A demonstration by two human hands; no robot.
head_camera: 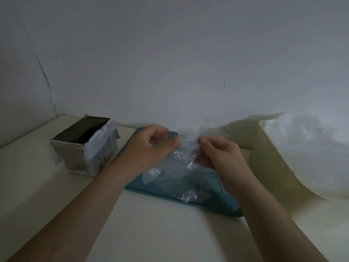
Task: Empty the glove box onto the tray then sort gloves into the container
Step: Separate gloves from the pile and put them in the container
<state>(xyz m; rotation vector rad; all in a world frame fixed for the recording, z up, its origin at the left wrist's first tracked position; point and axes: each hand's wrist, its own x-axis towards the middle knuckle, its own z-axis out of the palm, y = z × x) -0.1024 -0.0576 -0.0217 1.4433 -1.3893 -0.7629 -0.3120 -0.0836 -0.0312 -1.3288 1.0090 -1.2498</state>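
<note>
Head view, and the biggest thing we have is the pale table [160, 227], running to the wall. On the right stands the cream container [273, 159], heaped with clear gloves [311, 148], so by our reckoning the sorting is well along. In the middle lies the teal tray [221, 186], with a few crumpled gloves [194, 194] left near its front edge. Off to the left, well apart from the tray, the glove box [85, 146] stands open, and its inside looks dark and empty from here. Now the hands: the left hand [151, 146] has its fingers curled and thumb pinching one side of a thin glove [187, 148], and the right hand [222, 157] pinches the other side, holding it up above the tray. The film is blurred, so we cannot say whether it is one glove or two stuck together. To do this well, we would pull the pinches gently apart, since film this thin clings and tears, check that one piece comes free, then carry it right and let go low over the heap so it doesn't drift onto the table.
</note>
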